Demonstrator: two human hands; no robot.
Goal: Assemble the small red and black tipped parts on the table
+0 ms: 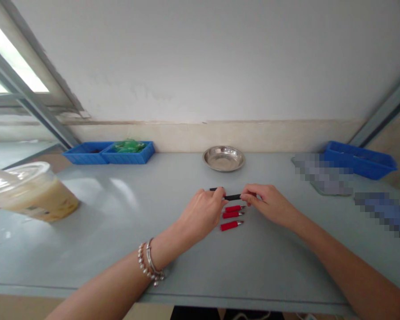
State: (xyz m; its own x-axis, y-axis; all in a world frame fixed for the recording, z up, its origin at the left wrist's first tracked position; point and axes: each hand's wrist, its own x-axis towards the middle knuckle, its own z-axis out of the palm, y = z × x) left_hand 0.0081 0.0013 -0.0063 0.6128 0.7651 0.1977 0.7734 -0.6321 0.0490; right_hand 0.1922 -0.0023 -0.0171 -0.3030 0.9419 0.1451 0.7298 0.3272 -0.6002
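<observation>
A slim black pen (233, 197) is held level between my two hands, just above the table. My left hand (202, 215) is closed around its left part, so that stretch is hidden. At its right end, the fingertips of my right hand (270, 202) pinch it. Another short black end (213, 189) pokes out on the far side of my left hand; I cannot tell if it belongs to the same pen. Below the hands lie three short red pen pieces with metal tips, side by side: an upper one (232, 208), a middle one (231, 214) and a lower one (229, 226).
A round steel dish (224, 169) stands by the wall. Two joined blue bins (128, 158) are at the back left, one with green plastic in it. A drink cup (36, 200) stands left. Another blue bin (360, 162) and blurred-out items (333, 189) are right.
</observation>
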